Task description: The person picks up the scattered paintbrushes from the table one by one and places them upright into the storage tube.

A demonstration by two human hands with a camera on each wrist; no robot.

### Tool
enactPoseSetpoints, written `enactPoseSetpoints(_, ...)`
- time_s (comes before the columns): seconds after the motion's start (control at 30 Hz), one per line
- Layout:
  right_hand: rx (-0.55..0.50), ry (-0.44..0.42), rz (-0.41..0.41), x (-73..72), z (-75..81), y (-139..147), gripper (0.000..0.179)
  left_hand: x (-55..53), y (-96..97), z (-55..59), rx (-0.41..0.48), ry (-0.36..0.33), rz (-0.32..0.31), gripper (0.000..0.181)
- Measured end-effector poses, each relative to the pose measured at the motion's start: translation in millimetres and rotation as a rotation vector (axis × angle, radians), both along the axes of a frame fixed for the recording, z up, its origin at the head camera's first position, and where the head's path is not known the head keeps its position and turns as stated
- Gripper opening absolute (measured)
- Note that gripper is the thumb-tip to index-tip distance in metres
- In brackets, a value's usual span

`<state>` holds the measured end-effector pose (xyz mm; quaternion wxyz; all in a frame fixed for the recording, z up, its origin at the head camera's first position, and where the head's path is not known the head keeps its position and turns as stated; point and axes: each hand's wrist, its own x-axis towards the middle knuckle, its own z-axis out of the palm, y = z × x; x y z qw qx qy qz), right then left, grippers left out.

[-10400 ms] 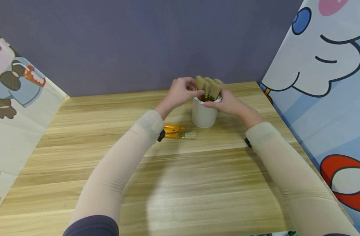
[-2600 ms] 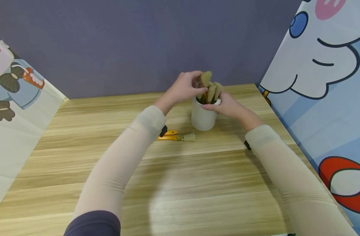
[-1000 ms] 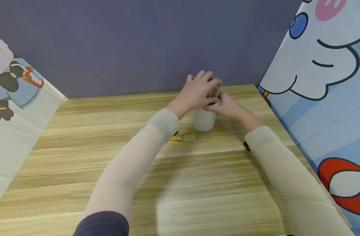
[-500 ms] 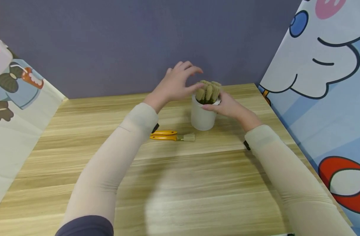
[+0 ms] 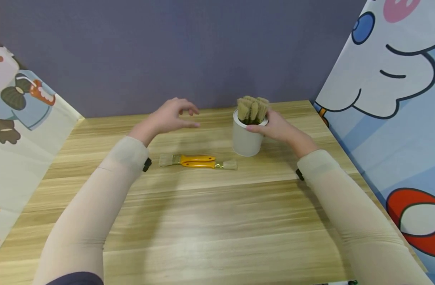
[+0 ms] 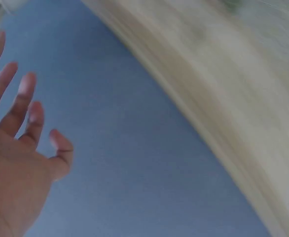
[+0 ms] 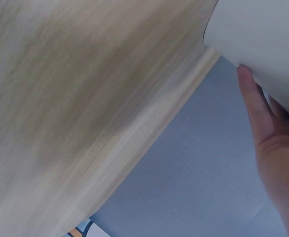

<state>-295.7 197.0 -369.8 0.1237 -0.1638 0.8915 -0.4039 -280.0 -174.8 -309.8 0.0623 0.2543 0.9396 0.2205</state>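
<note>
A white cylindrical pot (image 5: 247, 140) stands upright near the back of the table. Several paintbrushes (image 5: 253, 111) poke out of it, bristles up and close together. My right hand (image 5: 279, 127) holds the pot from its right side, thumb on the front rim; in the right wrist view one finger lies along the pot wall (image 7: 263, 34). My left hand (image 5: 171, 116) hangs in the air well left of the pot, holding nothing, fingers loosely bent and apart. Below it lie two orange-handled paintbrushes, one with bristles (image 5: 166, 160) facing left, the other with bristles (image 5: 229, 164) facing right.
The wooden table (image 5: 217, 221) ends at a grey-purple wall (image 5: 160, 55) behind the pot. Cartoon-printed panels border the left side (image 5: 18, 126) and the right side (image 5: 403, 150). A small dark-and-white object (image 5: 340, 282) shows at the near edge.
Ten seconds ago another orange handle lay beside the loose brushes. My left hand put a paintbrush into the pot, pressed over the bristles, then let go and moved left. My right hand stayed at the pot.
</note>
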Motion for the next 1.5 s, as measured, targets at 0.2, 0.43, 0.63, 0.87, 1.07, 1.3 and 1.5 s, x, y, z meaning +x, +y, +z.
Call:
enactPoseSetpoints(0.2, -0.014, 0.007, 0.013, -2.0, -0.4, 1, 0.102, 14.3, -41.6, -36.4, -0.076, -0.142, -0.018, 0.051)
enactPoseSetpoints(0.43, -0.017, 0.013, 0.015, -3.0, -0.5, 1, 0.100, 30.3, -65.7, -71.5, -0.139, -0.205, 0.015, 0.057)
enactPoseSetpoints(0.63, -0.017, 0.020, 0.008, -1.5, -1.7, 2, 0.102, 35.9, -70.2, -86.6, -0.238, -0.206, 0.036, 0.064)
enactPoseSetpoints(0.87, -0.033, 0.032, 0.015, -2.0, -1.7, 2, 0.104, 39.2, -70.1, -92.6, -0.247, -0.160, 0.055, 0.059)
enactPoseSetpoints(1.07, -0.010, 0.029, 0.004, -2.1, -1.5, 0, 0.105, 45.0, -72.2, -99.0, -0.227, -0.152, 0.077, 0.054)
enactPoseSetpoints(1.3, -0.022, 0.016, 0.004, -2.7, -4.8, 1, 0.102, 45.6, -70.4, -102.1, -0.214, -0.154, 0.082, 0.052)
enactPoseSetpoints(1.5, -0.020, 0.025, 0.013, -3.3, -4.3, 2, 0.103, 44.0, -70.6, -100.6, -0.203, -0.159, 0.074, 0.050)
